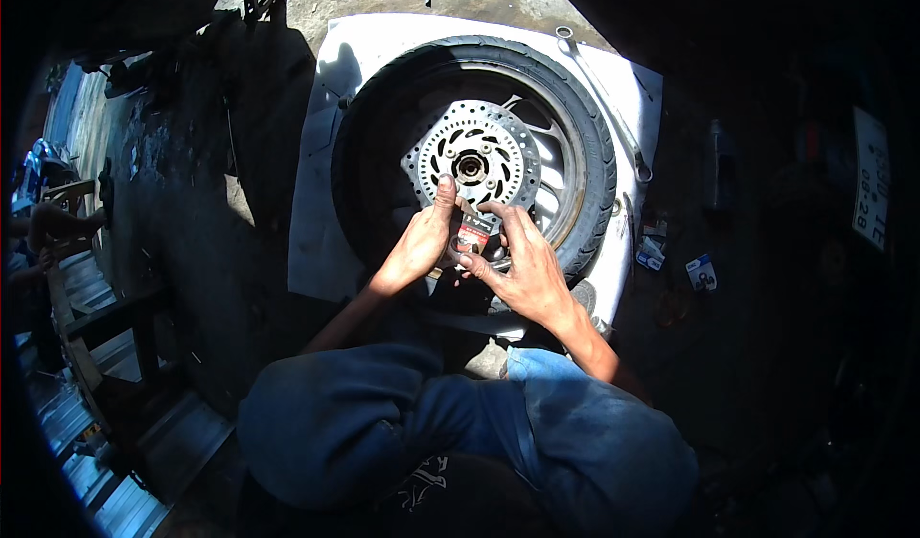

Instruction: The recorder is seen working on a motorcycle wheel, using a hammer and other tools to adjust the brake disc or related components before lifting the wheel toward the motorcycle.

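Observation:
A small red, dark and white packet (471, 235) is held up between my two hands, over the near side of a motorcycle wheel. My left hand (419, 243) grips its left edge with the thumb pointing up. On the other side my right hand (529, 272) curls its thumb and fingers round the right edge. Below the packet the wheel lies flat, with its black tyre (596, 145) outermost. A drilled brake disc (522, 145) with a slotted ring surrounds the hub (471, 165). Part of the disc's near edge is hidden by my hands.
Under the wheel lies a white sheet (311, 241), with a long ring spanner (606, 97) along its right side. Small blue-and-white packets (701, 273) rest on the dark ground to the right, near a clear bottle (723, 164). Another person (48, 231) sits at far left.

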`<move>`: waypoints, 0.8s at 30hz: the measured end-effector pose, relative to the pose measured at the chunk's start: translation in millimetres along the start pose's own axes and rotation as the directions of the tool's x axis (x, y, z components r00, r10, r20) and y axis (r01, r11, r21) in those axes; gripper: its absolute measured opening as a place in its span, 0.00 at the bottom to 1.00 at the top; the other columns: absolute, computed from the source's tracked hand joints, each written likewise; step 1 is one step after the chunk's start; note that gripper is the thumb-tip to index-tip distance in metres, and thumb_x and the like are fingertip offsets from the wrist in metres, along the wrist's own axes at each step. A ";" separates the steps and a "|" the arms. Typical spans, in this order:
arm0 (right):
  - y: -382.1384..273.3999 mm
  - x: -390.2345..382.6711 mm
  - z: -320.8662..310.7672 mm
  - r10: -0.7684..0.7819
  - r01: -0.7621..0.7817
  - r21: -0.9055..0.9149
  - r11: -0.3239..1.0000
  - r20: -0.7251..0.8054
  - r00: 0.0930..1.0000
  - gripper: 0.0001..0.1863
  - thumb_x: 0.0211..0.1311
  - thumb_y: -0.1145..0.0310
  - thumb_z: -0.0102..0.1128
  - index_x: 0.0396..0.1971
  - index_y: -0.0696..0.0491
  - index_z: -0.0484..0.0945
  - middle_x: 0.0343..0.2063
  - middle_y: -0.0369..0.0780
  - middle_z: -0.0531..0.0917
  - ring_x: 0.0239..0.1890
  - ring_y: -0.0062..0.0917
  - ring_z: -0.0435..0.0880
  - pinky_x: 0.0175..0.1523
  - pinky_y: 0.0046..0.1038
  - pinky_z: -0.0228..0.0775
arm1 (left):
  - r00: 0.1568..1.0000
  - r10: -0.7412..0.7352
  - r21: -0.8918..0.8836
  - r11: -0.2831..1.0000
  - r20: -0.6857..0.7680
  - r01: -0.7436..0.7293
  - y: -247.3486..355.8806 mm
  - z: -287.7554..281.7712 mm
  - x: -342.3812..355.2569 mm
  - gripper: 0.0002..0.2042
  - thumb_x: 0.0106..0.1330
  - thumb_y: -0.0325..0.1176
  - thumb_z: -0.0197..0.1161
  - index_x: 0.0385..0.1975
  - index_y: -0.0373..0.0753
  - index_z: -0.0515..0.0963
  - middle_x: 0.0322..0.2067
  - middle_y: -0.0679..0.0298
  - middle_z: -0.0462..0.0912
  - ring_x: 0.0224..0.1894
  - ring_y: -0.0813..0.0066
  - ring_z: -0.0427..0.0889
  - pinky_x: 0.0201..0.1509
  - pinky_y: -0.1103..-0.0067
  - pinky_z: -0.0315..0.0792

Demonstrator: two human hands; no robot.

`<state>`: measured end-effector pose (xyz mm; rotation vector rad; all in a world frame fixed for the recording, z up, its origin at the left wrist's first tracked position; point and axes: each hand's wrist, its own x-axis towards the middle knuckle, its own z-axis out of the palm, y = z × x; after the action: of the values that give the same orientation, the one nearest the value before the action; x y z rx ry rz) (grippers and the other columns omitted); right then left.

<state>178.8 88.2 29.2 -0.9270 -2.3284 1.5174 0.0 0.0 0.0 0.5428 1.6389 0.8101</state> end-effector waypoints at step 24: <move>12.6 17.8 7.6 -0.260 0.292 -0.362 0.885 0.135 0.956 0.16 0.55 0.61 0.75 0.34 0.60 0.85 0.29 0.45 0.84 0.37 0.42 0.85 0.44 0.42 0.78 | 0.994 -0.106 0.288 0.952 -0.010 0.104 19.7 -0.9 -11.3 0.52 0.74 0.76 0.21 0.28 0.23 0.77 0.23 0.44 0.80 0.30 0.49 0.81 0.43 0.59 0.74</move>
<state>166.1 96.8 12.0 -0.5729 -2.7331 1.0313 0.2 4.4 22.3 0.6541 1.7774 0.4922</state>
